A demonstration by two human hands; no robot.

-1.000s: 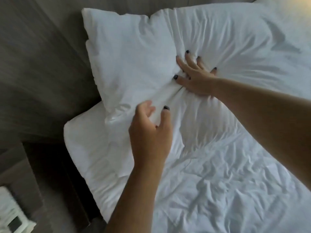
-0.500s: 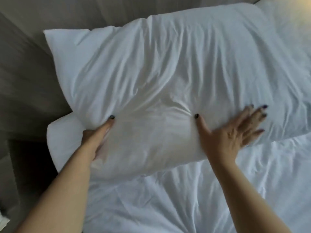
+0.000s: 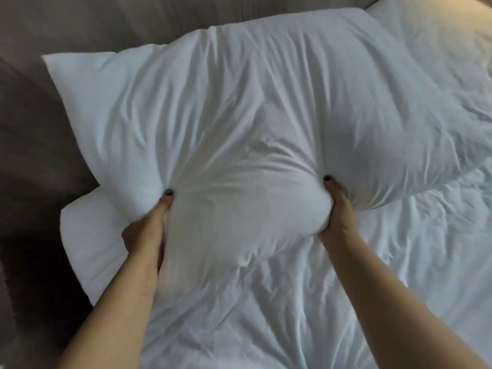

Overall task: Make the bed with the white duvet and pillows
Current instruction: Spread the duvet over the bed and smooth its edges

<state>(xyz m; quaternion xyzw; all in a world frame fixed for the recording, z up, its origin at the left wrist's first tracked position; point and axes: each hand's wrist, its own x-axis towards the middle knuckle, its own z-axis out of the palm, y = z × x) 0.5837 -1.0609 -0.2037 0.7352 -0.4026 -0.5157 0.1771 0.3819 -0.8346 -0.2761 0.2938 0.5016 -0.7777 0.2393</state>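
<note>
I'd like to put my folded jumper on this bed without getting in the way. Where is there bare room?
The wrinkled white duvet lies bare below and to the right of the plump white pillow. It is crowded at the pillow's near edge, which the left hand and right hand grip. Another white pillow fills the top right corner.

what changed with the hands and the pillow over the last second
A second ago the right hand pressed flat on the pillow and the left hand hovered loosely. Half a second ago both lay along its near edge, fingers mostly straight. Now both grip that edge, thumbs dug into the top, bunching the filling between them. The pillow stays against the headboard, on the rumpled duvet.
</note>
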